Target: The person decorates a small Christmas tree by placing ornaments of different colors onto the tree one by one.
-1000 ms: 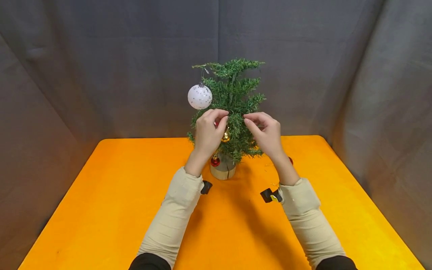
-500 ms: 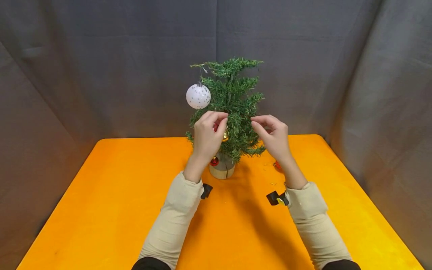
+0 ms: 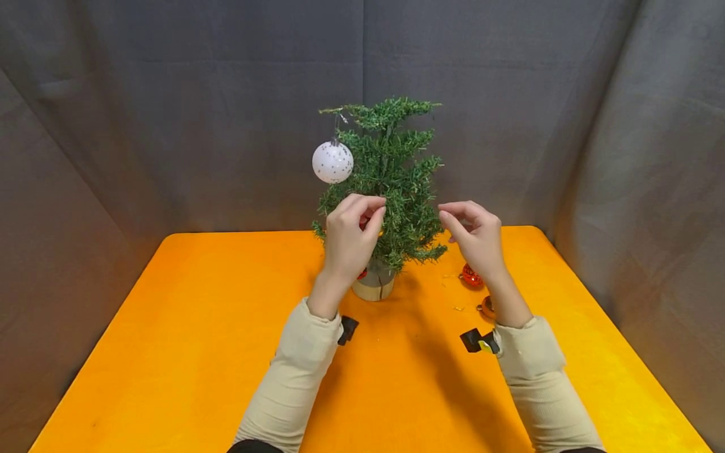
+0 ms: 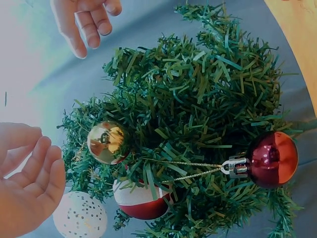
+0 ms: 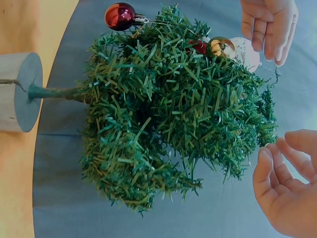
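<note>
A small green artificial Christmas tree (image 3: 404,182) stands on a round wooden base (image 3: 375,289). My left hand (image 3: 352,236) is in front of its left side, fingers loosely bent, with nothing visible between them. Close by that hand hang a gold bauble (image 4: 107,143), a red-and-white bauble (image 4: 142,199) and a shiny red bauble (image 4: 273,159) on a gold string. A white bauble with silver dots (image 3: 333,162) dangles from an upper left branch. To the right of the tree, apart from it, my right hand (image 3: 477,236) is raised with bent fingers, holding nothing visible.
On the orange table (image 3: 198,352), a red bauble (image 3: 472,277) and an orange-gold bauble (image 3: 487,308), partly hidden by the right wrist, lie right of the tree. Bits of gold string (image 3: 457,308) lie near them. Grey curtains (image 3: 226,126) surround the table.
My right hand has moved away from the tree, to the right and slightly down, uncovering the baubles on the table. My left hand has lowered slightly and stays by the tree.
</note>
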`<state>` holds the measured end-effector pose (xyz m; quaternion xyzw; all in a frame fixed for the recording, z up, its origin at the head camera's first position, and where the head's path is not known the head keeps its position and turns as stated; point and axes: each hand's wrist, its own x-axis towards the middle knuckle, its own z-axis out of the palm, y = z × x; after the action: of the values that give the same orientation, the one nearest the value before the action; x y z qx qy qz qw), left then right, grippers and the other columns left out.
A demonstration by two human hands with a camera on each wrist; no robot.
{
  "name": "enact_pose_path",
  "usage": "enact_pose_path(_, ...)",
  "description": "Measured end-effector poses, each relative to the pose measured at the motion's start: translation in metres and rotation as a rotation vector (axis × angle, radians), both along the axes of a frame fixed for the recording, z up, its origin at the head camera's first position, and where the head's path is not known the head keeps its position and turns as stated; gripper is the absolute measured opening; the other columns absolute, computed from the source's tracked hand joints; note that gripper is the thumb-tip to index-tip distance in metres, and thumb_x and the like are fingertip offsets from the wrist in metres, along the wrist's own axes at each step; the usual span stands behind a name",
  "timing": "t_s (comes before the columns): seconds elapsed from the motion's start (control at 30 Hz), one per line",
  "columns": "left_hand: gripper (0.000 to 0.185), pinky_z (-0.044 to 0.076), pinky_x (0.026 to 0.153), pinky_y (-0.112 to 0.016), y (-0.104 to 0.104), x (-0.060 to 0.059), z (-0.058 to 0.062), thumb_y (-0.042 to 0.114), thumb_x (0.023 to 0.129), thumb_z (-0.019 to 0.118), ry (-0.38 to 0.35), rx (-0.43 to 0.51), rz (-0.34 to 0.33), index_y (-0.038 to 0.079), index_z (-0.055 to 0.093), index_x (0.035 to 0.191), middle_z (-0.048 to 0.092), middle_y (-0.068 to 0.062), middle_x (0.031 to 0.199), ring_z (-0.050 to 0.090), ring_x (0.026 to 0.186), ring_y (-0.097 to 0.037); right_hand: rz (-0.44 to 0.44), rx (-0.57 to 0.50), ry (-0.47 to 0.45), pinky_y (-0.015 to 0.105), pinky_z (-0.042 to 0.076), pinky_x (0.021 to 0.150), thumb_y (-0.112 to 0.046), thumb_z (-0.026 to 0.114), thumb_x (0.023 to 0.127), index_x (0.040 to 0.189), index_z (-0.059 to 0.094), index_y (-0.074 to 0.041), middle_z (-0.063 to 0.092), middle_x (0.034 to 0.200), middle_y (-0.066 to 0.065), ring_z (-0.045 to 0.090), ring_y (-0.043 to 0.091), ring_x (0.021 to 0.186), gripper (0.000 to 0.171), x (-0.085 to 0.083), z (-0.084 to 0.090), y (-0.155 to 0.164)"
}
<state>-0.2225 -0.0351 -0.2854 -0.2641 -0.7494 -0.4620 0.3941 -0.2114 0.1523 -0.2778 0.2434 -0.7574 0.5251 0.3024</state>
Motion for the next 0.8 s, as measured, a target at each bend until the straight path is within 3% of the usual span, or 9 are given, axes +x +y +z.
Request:
enact_pose_path(0.27,0.011,0.046,0.063,-0.023,0.002,0.004,-0.003,0.002,0.083,0.061,-0.009,-0.013,-0.027,-0.003,0.067,0.090,0.061,-0.009,0.082,0.055,0.070,-0.015,-0.038,0.018,-0.017,0.014,0.046,0.052,0.012,0.056,0.081,0.090,0.060,0.018,0.058,0.082,0.023,0.054,0.006,0.063,0.011,0.006,-0.003,0.007)
enact_pose_path(0.67,0.010,0.048,0.062,-0.028,0.007,0.010,-0.014,0.000,0.080,0.064,-0.002,-0.029,-0.048,-0.003,0.068,0.088,0.063,-0.010,0.082,0.057,0.073,-0.018,-0.053,0.034,-0.024,0.014,0.045,0.050,0.013,0.056,0.081,0.089,0.060,0.018,0.057,0.077,0.024,0.050,-0.001,0.058,0.010,0.011,-0.010,0.015)
enact_pose_path(0.8,0.010,0.047,0.061,-0.025,0.007,0.013,-0.018,0.000,0.079,0.065,0.001,-0.029,-0.046,-0.003,0.068,0.088,0.063,-0.010,0.082,0.058,0.073,-0.018,-0.057,0.030,-0.034,0.013,0.045,0.051,0.012,0.056,0.081,0.089,0.061,0.017,0.058,0.076,0.017,0.052,-0.001,0.060,0.010,0.012,-0.013,0.017)
